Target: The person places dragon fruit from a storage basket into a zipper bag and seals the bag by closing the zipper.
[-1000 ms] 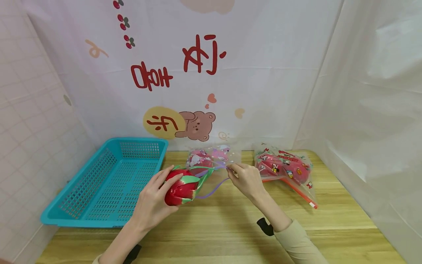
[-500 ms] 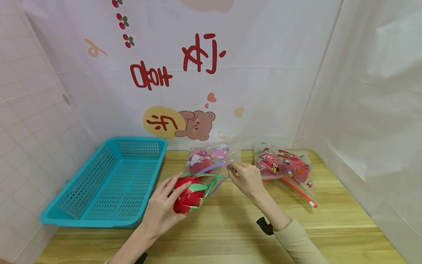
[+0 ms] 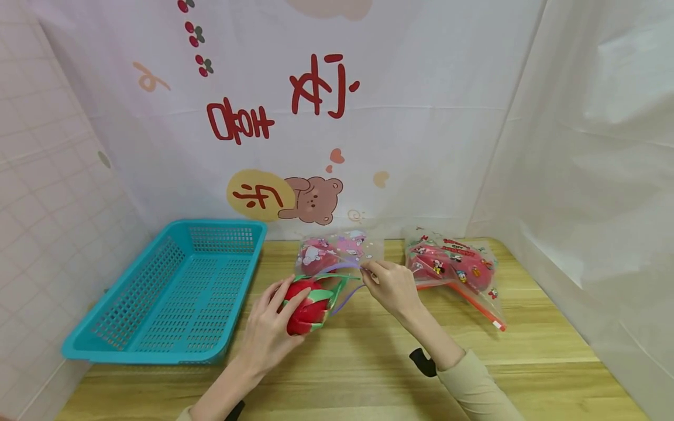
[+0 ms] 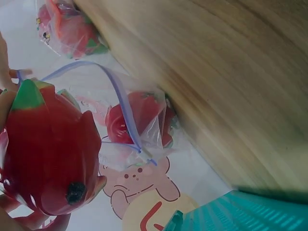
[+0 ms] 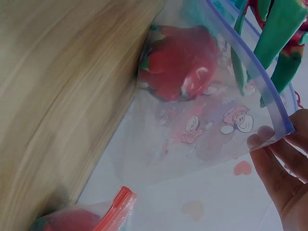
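My left hand point(image 3: 271, 327) grips a red dragon fruit point(image 3: 305, 313) with green scale tips, from its left side. The fruit is held above the table, its green leaves toward the mouth of a clear zip bag point(image 5: 192, 144) with a purple zip edge. At the bag's right corner, my right hand point(image 3: 392, 292) pinches the zip edge between thumb and fingers. The mouth gapes open, and another dragon fruit point(image 5: 183, 62) lies inside the bag. In the left wrist view, the held fruit point(image 4: 50, 149) shows its smooth red side with a dark spot, hiding part of the hand.
To the left stands a turquoise perforated basket point(image 3: 231, 286). A second printed bag point(image 3: 481, 251) with an orange zip strip point(image 3: 476, 307) and red fruit inside lies at the back right. Behind the wooden table point(image 3: 358, 374) hangs a printed white cloth point(image 3: 421, 146).
My left hand has moved the dragon fruit to the right and slightly toward me, to the near side of the bag's mouth. The right hand stays at the zip corner.
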Tool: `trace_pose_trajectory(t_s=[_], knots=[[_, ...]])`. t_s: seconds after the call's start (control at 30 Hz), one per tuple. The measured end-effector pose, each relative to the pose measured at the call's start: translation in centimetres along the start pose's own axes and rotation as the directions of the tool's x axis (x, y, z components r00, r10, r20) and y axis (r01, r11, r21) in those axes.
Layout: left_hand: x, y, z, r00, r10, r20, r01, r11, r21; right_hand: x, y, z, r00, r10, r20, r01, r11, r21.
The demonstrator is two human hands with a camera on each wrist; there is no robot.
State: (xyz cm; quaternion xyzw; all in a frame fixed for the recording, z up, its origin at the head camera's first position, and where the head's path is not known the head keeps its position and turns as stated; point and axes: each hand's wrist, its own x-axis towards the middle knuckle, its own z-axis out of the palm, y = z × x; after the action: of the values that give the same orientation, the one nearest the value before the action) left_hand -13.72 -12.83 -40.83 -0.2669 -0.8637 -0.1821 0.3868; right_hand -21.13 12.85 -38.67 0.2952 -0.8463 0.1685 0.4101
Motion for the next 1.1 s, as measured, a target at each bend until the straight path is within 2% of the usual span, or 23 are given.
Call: trace_pose_trajectory(t_s=[0.47, 0.9, 1.1], knots=[[-0.1, 1.1, 1.4, 0.998, 0.055, 0.042, -0.057, 0.998, 0.042, 0.2, -0.5, 0.1, 1.0, -0.006, -0.011, 0.006, 1.0, -0.008], [0.2, 1.4, 2.4, 1.0, -0.016, 0.011, 0.015, 0.999, 0.034, 0.0, -0.8, 0.1, 1.0, -0.028, 0.011, 0.028, 1.0, 0.014], [0.7, 1.6, 2.9, 0.999, -0.036, 0.035, 0.033, 0.997, 0.067, 0.1, -1.1, 0.1, 0.999, -0.032, 0.006, 0.031, 0.999, 0.015]])
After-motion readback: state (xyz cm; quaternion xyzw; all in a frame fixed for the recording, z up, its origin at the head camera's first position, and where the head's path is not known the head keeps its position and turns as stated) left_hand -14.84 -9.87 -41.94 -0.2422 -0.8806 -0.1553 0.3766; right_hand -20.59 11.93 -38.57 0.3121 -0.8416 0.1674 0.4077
